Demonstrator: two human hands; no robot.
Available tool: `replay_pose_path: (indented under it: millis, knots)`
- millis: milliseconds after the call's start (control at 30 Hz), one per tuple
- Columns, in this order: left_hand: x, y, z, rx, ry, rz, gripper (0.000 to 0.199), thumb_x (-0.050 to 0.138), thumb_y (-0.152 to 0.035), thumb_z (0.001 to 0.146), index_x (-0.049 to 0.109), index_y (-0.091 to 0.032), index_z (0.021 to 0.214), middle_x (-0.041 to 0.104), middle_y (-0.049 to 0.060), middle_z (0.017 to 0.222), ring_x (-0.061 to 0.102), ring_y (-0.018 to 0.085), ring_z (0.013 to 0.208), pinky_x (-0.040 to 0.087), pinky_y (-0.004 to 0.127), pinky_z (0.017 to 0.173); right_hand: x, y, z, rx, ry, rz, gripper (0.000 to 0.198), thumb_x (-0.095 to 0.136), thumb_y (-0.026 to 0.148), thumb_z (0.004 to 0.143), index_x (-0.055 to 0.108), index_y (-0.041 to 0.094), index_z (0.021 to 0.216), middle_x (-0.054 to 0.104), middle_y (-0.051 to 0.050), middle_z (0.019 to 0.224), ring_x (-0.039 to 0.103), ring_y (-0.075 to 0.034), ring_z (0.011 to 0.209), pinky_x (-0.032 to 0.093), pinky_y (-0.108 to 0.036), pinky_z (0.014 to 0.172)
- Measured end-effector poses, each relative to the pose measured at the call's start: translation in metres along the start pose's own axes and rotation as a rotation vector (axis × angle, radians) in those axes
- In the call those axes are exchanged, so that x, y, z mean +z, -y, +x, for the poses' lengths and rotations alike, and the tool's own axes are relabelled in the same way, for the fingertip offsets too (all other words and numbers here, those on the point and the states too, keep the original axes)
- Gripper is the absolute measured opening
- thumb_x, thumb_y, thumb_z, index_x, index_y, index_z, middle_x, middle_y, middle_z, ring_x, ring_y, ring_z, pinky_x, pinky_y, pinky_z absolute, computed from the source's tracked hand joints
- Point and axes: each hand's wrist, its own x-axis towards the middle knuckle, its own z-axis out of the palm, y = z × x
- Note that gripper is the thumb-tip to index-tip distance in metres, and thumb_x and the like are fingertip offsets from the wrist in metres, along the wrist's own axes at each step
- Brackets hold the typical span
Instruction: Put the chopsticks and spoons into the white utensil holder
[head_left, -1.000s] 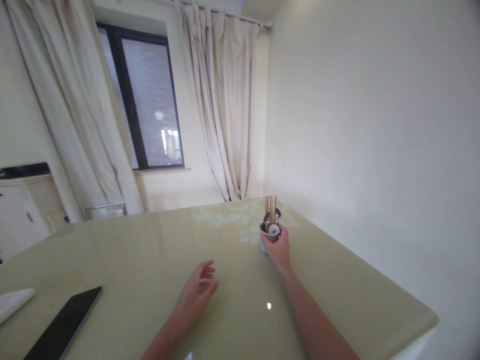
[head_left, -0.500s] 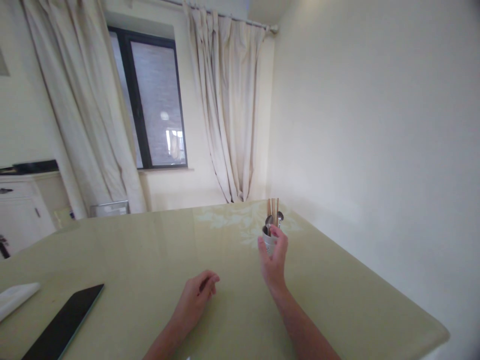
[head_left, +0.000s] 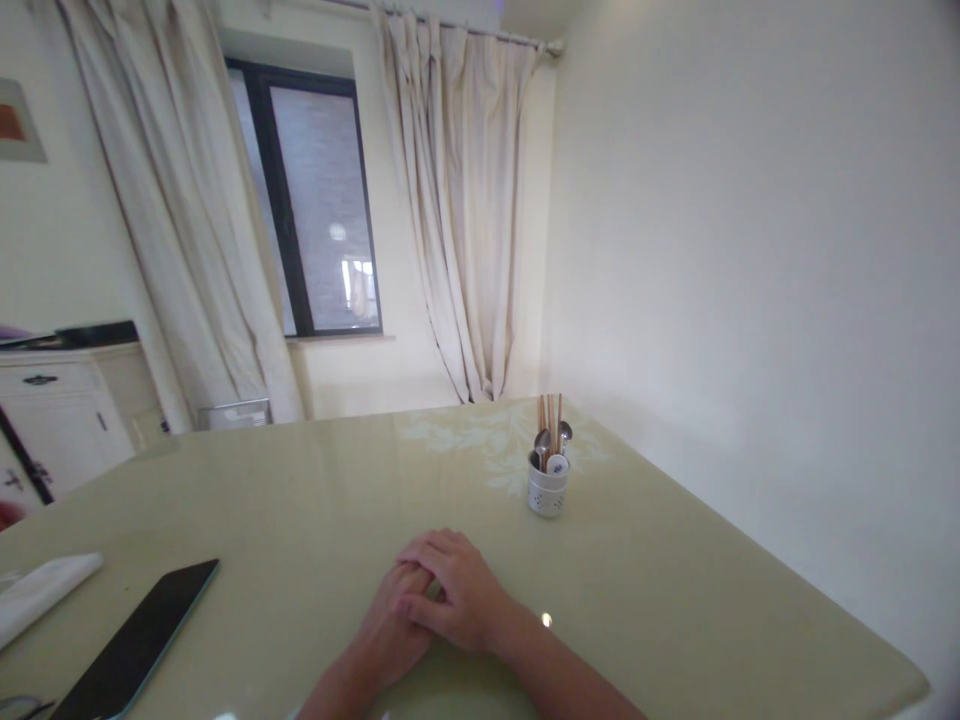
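- One small white round-walled holder (head_left: 548, 494), dotted with little dark marks around its lower wall, stands upright on the table beyond my hands and to their right, apart from both
- Its rim is slightly paler than the shaded inside, and a raised-looking band circles it below the rim; whether the dots are holes or print I cannot tell
- My right hand (head_left: 457, 590) lies across the back of my left hand (head_left: 394, 615), its fingers draped close together and its thumb set apart from them, so skin rests on skin; how firmly it presses I cannot tell
- Most of my left fingers are hidden under the right hand, so I cannot tell whether they are curled or straight
- The table (head_left: 675, 590) is pale green and glossy, with a whitish leaf pattern toward its far corner and a rounded near corner on the right
- Thin brown wooden-looking sticks (head_left: 560, 412) rise from the holder, standing taller than everything else in it
- Two shiny silver metal spoons also stand in it, bowls up, one on the left (head_left: 542, 440) and one on the right (head_left: 565, 432)
- A white rounded piece with a blue mark (head_left: 558, 465) leans at the holder's front rim
- On my left lie a flat black slab with a teal edge (head_left: 139, 640) and a smooth white object (head_left: 49, 595), well apart from the holder
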Motion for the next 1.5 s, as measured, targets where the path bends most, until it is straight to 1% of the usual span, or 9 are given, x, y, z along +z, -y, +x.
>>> replay_pose_path:
  millis: [300, 500, 567, 667, 733, 800, 933, 1100, 1500]
  knots:
    - [-0.007, -0.003, 0.008, 0.035, -0.026, 0.048, 0.032, 0.065, -0.026, 0.085, 0.081, -0.029, 0.113, 0.078, 0.012, 0.124, 0.067, 0.033, 0.123, 0.051, 0.049, 0.113, 0.007, -0.005, 0.007, 0.003, -0.083, 0.065, 0.049, 0.061, 0.061, 0.102, 0.069, 0.023, 0.132, 0.074, -0.010, 0.134, 0.065, -0.028, 0.122, 0.045, -0.042, 0.111]
    - [-0.008, 0.001, 0.021, -0.151, -0.162, -0.104, 0.030, 0.072, -0.036, 0.078, 0.079, -0.023, 0.105, 0.078, 0.011, 0.111, 0.069, 0.031, 0.110, 0.051, 0.045, 0.104, 0.008, -0.007, 0.008, 0.039, -0.169, -0.052, 0.034, 0.065, 0.038, 0.105, 0.069, 0.025, 0.135, 0.074, -0.010, 0.137, 0.065, -0.029, 0.125, 0.046, -0.045, 0.110]
    - [-0.012, 0.004, 0.026, -0.269, -0.216, -0.181, 0.029, 0.071, -0.048, 0.081, 0.075, -0.021, 0.087, 0.075, 0.007, 0.086, 0.069, 0.027, 0.088, 0.053, 0.038, 0.087, -0.001, -0.016, 0.006, 0.008, -0.327, -0.137, 0.025, 0.062, 0.033, 0.105, 0.074, 0.026, 0.126, 0.074, -0.011, 0.135, 0.064, -0.030, 0.125, 0.047, -0.047, 0.109]
    - [-0.018, 0.012, 0.031, -0.383, -0.347, -0.204, 0.055, 0.056, -0.074, 0.086, 0.059, -0.023, 0.069, 0.053, -0.002, 0.062, 0.053, 0.019, 0.064, 0.041, 0.031, 0.064, -0.030, -0.040, 0.001, 0.022, -0.825, -0.291, 0.027, 0.061, 0.035, 0.105, 0.072, 0.024, 0.127, 0.069, -0.016, 0.134, 0.060, -0.032, 0.128, 0.044, -0.052, 0.112]
    - [-0.020, 0.017, 0.031, -0.430, -0.415, -0.227, 0.064, 0.049, -0.087, 0.083, 0.046, -0.026, 0.064, 0.038, -0.007, 0.059, 0.040, 0.015, 0.057, 0.032, 0.028, 0.056, -0.054, -0.060, -0.003, 0.123, -1.159, -0.352, 0.040, 0.066, 0.046, 0.102, 0.065, 0.020, 0.132, 0.064, -0.018, 0.133, 0.056, -0.035, 0.130, 0.041, -0.057, 0.113]
    - [-0.020, 0.020, 0.030, -0.463, -0.445, -0.258, 0.070, 0.047, -0.095, 0.076, 0.037, -0.028, 0.063, 0.029, -0.009, 0.059, 0.031, 0.013, 0.055, 0.025, 0.027, 0.053, -0.073, -0.080, -0.007, 0.257, -1.311, -0.357, 0.065, 0.071, 0.060, 0.093, 0.058, 0.015, 0.138, 0.062, -0.022, 0.133, 0.053, -0.039, 0.130, 0.038, -0.062, 0.114]
    - [-0.018, 0.019, 0.026, -0.509, -0.445, -0.320, 0.075, 0.050, -0.101, 0.067, 0.033, -0.028, 0.061, 0.025, -0.010, 0.058, 0.025, 0.011, 0.053, 0.021, 0.027, 0.052, -0.079, -0.111, -0.013, 0.583, -1.276, -0.208, 0.116, 0.083, 0.074, 0.065, 0.043, 0.010, 0.153, 0.053, -0.030, 0.147, 0.049, -0.048, 0.135, 0.040, -0.063, 0.112]
    - [-0.017, 0.010, 0.024, -0.538, -0.397, -0.370, 0.076, 0.057, -0.100, 0.063, 0.035, -0.028, 0.060, 0.027, -0.009, 0.057, 0.026, 0.011, 0.053, 0.020, 0.027, 0.051, -0.068, -0.124, -0.018, 0.813, -1.118, -0.053, 0.113, 0.084, 0.051, 0.063, 0.037, 0.014, 0.159, 0.060, -0.027, 0.148, 0.057, -0.048, 0.134, 0.043, -0.063, 0.110]
    - [-0.018, -0.007, 0.025, -0.457, -0.393, -0.418, 0.069, 0.066, -0.090, 0.070, 0.043, -0.026, 0.058, 0.032, -0.007, 0.058, 0.030, 0.013, 0.057, 0.025, 0.028, 0.053, -0.043, -0.091, -0.008, 0.580, -0.839, -0.027, 0.069, 0.086, 0.039, 0.060, 0.065, 0.015, 0.121, 0.069, -0.017, 0.116, 0.066, -0.040, 0.113, 0.053, -0.055, 0.102]
